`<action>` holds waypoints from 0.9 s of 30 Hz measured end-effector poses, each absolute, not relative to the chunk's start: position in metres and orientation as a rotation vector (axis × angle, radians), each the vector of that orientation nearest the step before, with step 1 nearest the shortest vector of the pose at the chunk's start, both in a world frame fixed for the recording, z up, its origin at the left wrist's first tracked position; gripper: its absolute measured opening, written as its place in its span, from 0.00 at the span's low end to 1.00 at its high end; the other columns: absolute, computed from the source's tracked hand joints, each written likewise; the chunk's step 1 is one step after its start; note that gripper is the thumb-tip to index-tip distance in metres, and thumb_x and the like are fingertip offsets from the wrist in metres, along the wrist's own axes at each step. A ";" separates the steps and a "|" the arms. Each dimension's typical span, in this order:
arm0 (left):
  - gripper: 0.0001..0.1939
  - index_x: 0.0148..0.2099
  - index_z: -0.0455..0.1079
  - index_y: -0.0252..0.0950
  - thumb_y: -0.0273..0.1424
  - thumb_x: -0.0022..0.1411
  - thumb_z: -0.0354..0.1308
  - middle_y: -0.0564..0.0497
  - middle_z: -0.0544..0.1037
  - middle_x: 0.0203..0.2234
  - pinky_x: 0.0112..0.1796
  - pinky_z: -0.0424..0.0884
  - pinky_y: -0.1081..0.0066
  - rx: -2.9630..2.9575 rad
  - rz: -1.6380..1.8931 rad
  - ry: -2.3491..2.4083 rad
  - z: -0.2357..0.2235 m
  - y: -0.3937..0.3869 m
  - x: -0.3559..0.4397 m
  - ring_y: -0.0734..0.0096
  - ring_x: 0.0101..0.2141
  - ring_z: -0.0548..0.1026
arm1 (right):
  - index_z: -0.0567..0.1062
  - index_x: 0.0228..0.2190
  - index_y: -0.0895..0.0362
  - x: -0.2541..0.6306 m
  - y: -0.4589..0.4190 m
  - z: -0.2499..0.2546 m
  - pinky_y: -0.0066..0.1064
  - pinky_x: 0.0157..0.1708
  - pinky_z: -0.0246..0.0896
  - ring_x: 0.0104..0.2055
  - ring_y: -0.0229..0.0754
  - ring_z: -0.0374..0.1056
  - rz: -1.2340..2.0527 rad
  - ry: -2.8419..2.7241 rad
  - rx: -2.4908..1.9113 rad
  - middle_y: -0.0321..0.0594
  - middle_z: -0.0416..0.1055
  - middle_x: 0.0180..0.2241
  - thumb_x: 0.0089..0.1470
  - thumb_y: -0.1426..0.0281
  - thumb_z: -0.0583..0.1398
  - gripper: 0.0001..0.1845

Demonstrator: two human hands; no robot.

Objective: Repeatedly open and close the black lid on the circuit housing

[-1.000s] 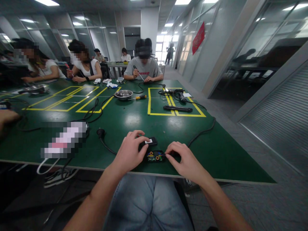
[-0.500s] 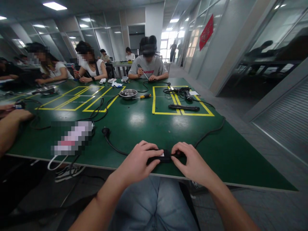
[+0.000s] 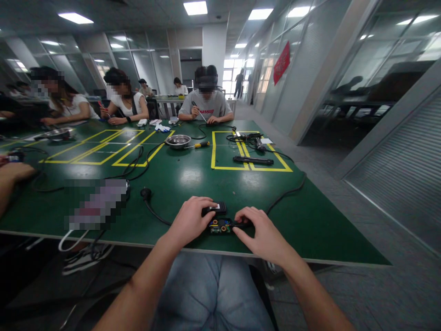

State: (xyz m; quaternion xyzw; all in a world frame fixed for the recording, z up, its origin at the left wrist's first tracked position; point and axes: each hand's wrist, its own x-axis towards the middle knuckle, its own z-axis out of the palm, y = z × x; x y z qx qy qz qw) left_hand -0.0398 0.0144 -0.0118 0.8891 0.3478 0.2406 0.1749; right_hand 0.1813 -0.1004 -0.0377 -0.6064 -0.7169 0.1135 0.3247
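Observation:
In front of me on the green table lies an opened black power adapter, its circuit board (image 3: 219, 226) with copper coils exposed. Its black cover (image 3: 221, 208), bearing a white label, is lifted off just behind the board. My left hand (image 3: 193, 217) has its fingers closed on the left part of that cover. At the board's right end, my right hand (image 3: 262, 233) pinches the black cable (image 3: 289, 195) where it enters the adapter. A second cord runs left from the adapter to a black plug (image 3: 146, 194).
A metal bowl (image 3: 178, 141) and a yellow-handled screwdriver (image 3: 202, 145) lie beyond. A black bar-shaped part (image 3: 253, 160) sits inside yellow tape. A blurred-out pale object (image 3: 103, 202) is to my left. A person (image 3: 206, 105) works opposite; another person's arm (image 3: 15, 177) reaches in at left.
The adapter's cover has come off and moved back, baring the circuit board. My left hand moved with it; my right hand stays at the cable. The camera view has shifted slightly.

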 end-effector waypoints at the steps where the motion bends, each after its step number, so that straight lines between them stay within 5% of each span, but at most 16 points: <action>1: 0.11 0.50 0.86 0.43 0.27 0.70 0.66 0.44 0.84 0.56 0.60 0.75 0.50 2.535 0.708 0.988 -0.014 0.012 -0.042 0.51 0.57 0.79 | 0.76 0.41 0.52 0.181 -0.101 -0.037 0.42 0.44 0.64 0.41 0.49 0.71 0.290 -1.886 -1.593 0.38 0.76 0.37 0.60 0.71 0.66 0.06; 3: 0.10 0.50 0.86 0.42 0.30 0.72 0.64 0.41 0.81 0.57 0.60 0.74 0.49 2.574 0.787 1.008 -0.018 0.003 -0.051 0.49 0.59 0.76 | 0.77 0.44 0.51 0.179 -0.102 -0.037 0.42 0.44 0.64 0.42 0.50 0.72 0.276 -1.907 -1.605 0.38 0.76 0.37 0.60 0.71 0.69 0.11; 8: 0.19 0.62 0.80 0.41 0.38 0.72 0.66 0.45 0.79 0.41 0.44 0.79 0.60 2.654 0.665 1.054 -0.023 -0.024 -0.076 0.56 0.42 0.79 | 0.80 0.45 0.50 0.179 -0.102 -0.035 0.41 0.44 0.64 0.43 0.49 0.74 0.306 -1.975 -1.596 0.38 0.79 0.39 0.62 0.69 0.71 0.11; 18: 0.22 0.64 0.78 0.44 0.37 0.71 0.69 0.51 0.79 0.40 0.39 0.75 0.68 2.607 0.482 1.004 -0.019 -0.017 -0.078 0.62 0.38 0.81 | 0.81 0.47 0.49 0.180 -0.102 -0.034 0.40 0.43 0.66 0.42 0.49 0.76 0.326 -1.962 -1.625 0.38 0.80 0.41 0.61 0.69 0.73 0.14; 23: 0.23 0.65 0.77 0.43 0.35 0.70 0.69 0.48 0.81 0.44 0.45 0.77 0.64 2.646 0.531 0.953 -0.014 -0.016 -0.077 0.59 0.43 0.81 | 0.80 0.48 0.50 0.181 -0.102 -0.039 0.41 0.44 0.67 0.44 0.50 0.76 0.279 -1.965 -1.628 0.39 0.79 0.42 0.61 0.70 0.72 0.14; 27: 0.19 0.62 0.79 0.43 0.40 0.73 0.63 0.41 0.80 0.55 0.56 0.74 0.50 2.677 0.861 1.341 0.007 0.006 -0.116 0.45 0.55 0.76 | 0.80 0.49 0.50 0.183 -0.103 -0.044 0.42 0.44 0.68 0.43 0.51 0.75 0.249 -1.962 -1.611 0.41 0.78 0.41 0.62 0.67 0.70 0.14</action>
